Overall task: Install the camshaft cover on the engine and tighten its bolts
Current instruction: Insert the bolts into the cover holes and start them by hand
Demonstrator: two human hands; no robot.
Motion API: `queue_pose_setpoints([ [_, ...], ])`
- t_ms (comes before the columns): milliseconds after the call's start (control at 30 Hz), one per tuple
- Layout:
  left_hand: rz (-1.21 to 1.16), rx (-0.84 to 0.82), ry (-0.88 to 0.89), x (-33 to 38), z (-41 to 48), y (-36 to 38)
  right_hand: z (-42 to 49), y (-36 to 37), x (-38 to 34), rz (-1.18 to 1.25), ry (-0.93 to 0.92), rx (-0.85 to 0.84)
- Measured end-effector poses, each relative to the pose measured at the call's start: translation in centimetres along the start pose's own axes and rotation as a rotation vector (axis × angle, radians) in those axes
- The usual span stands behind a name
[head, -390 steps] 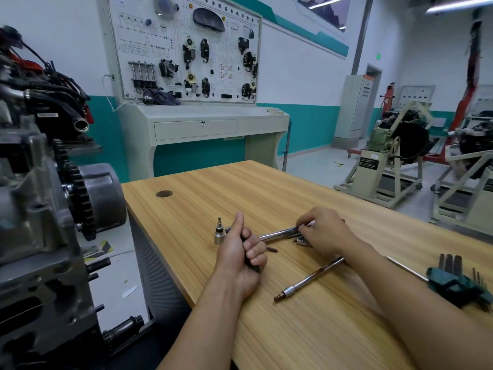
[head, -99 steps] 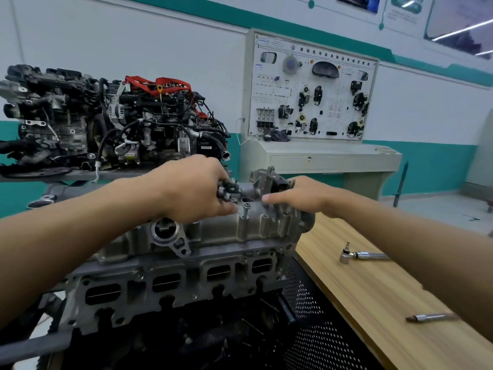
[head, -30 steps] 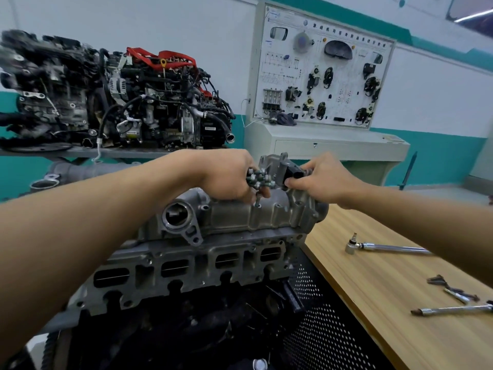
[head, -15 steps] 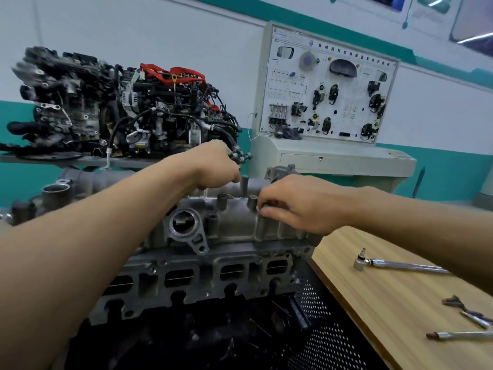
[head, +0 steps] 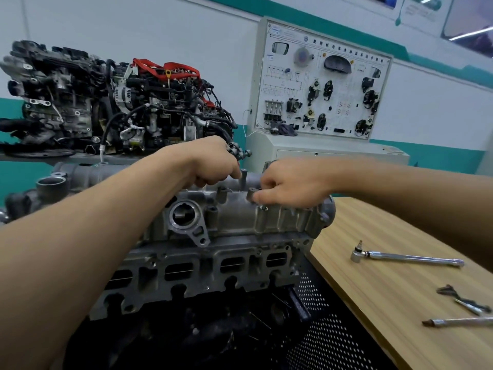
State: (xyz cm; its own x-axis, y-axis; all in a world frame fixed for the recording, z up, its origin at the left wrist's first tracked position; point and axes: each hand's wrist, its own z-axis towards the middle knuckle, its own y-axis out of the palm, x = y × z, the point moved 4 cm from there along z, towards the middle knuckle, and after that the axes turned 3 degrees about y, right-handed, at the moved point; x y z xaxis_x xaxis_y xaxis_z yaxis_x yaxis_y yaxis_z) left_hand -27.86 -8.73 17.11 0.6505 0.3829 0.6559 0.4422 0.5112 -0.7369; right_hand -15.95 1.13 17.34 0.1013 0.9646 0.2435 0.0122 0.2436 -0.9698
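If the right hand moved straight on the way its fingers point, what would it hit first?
The small raised post on the engine cover, right at the fingertips of the right hand. Beyond that, probably the left hand gripping spare bolts, though depth is unclear.

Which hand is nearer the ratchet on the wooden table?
Right. The right hand pinches a bolt on the cover, closer to the ratchet; the left hand, gripping spare bolts, is beyond it, farther away.

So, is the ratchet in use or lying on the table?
Lying on it: the ratchet rests flat on the wooden table, untouched.
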Motion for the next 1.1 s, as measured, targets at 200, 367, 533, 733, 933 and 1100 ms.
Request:
queue_pose_setpoints([
  [200, 0.016, -0.015, -0.006, 0.1, -0.1, 0.1, 0.4, 0.1, -0.5, -0.095, -0.033, -0.040],
  [367, 0.003, -0.019, -0.014, -0.1, 0.1, 0.2, -0.1, 0.0, -0.2, -0.132, 0.025, 0.024],
  [533, 0.015, -0.010, -0.026, 0.0, -0.3, 0.2, -0.6, 0.2, -0.7, -0.093, -0.027, 0.031],
  [733, 0.086, 0.183, 0.165, 1.9, -3.2, -2.1, -0.9, 0.6, -0.3, -0.053, -0.051, 0.081],
  [933, 0.018, 0.456, 0.335, 0.3, -8.7, -2.8, -0.7, 0.6, -0.1, -0.049, -0.054, 0.108],
  [1100, -0.375, 0.784, 0.367, -0.5, -9.0, -2.0, -0.4, 0.8, 0.4, -0.056, -0.001, 0.152],
])
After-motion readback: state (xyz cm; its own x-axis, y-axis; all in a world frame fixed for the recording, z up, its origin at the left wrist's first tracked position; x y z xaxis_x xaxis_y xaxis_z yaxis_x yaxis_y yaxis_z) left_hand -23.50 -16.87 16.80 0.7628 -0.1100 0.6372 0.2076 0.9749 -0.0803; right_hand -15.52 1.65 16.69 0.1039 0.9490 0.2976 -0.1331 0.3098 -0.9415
